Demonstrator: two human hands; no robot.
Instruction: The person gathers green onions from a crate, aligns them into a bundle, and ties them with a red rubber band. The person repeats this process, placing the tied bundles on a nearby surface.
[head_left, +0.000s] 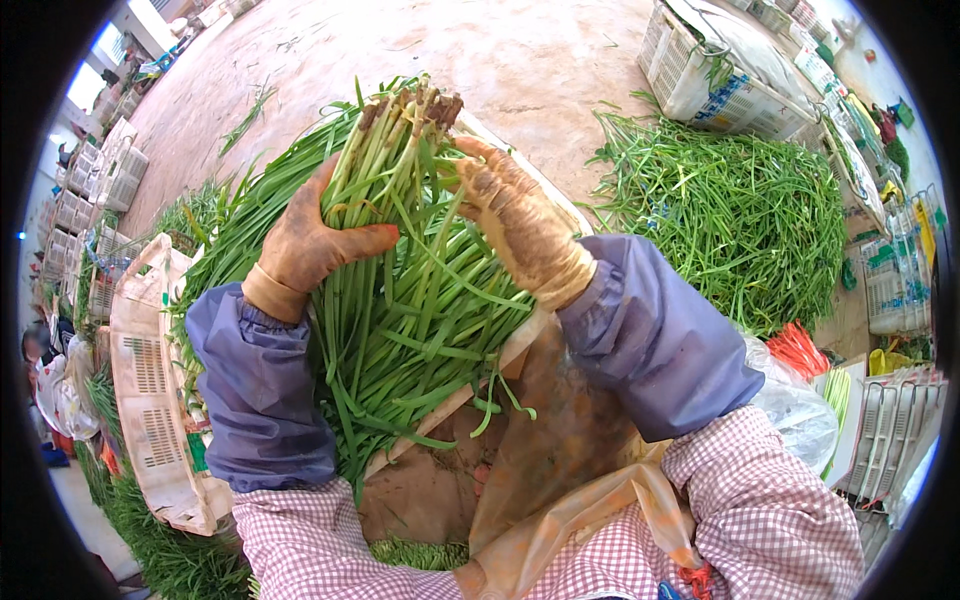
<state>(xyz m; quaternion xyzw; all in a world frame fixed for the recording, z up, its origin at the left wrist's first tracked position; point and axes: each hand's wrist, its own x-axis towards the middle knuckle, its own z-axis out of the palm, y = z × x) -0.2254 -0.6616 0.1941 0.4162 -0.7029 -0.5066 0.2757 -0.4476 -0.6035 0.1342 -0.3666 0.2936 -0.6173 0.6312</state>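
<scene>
My left hand (304, 236), in a stained glove with a red-tipped thumb, is wrapped around a bunch of leafy allium greens (358, 176). The pale stems and brown, soil-caked root ends (435, 105) point up and away from me, and the leaves hang down. My right hand (521, 214), in a tan soiled glove, is beside the stems just below the roots. Its fingers are bent towards the bunch; its thumb is hidden, so a grip cannot be made out. Under both hands lies a heap of the same greens (442, 322), leaves crossing loosely.
A pale plastic crate (146, 390) stands at left, near more greens (172, 540). On the right, a broad pile of loose leaves (735, 217) lies before a covered crate (735, 97). Red ties (799, 349) and clear plastic (795, 412) sit near my right elbow. A person (56, 375) is at far left.
</scene>
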